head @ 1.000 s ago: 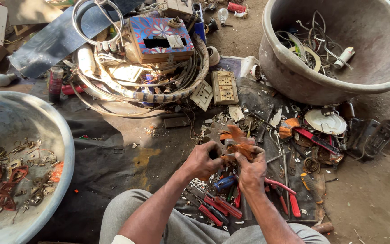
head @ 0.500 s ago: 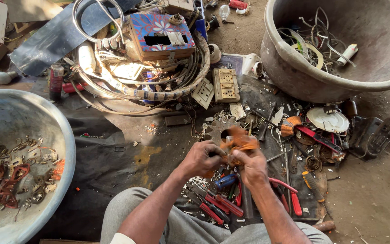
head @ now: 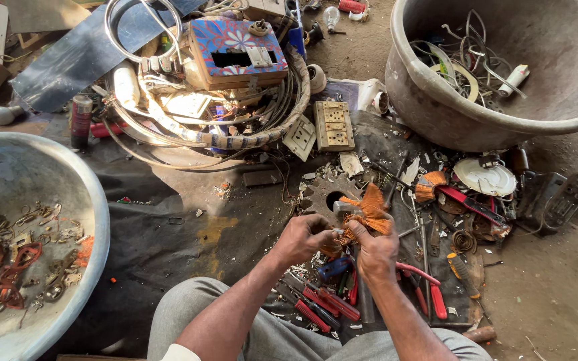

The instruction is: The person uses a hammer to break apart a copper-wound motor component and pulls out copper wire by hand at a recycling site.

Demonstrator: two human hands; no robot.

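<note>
Two bare hands meet low in the middle of the view, both working on a bundle of copper wire [head: 368,212] that sits just above a dark sheet on the ground [head: 168,234]. Left hand [head: 301,238] has its fingers curled shut around the lower end of the bundle, near a small metal piece; right hand [head: 377,251] is pinched closed on the orange strands from the other side, thumb pressed up against them. Right behind the bundle lies a toothed metal plate [head: 322,194] with a round hole. Beneath the hands, red-handled pliers [head: 423,287] and red screwdrivers [head: 322,309] lie jumbled beside the person's grey-trousered knees. Off to the left, a big metal basin [head: 68,180] holds bits of reddish wire and small rings. Top right, a large grey tub [head: 449,120] carries loose cables. Up top, coiled cables [head: 235,137] ring a blue flowered box [head: 235,47], with a beige switch panel [head: 334,125] close by
</note>
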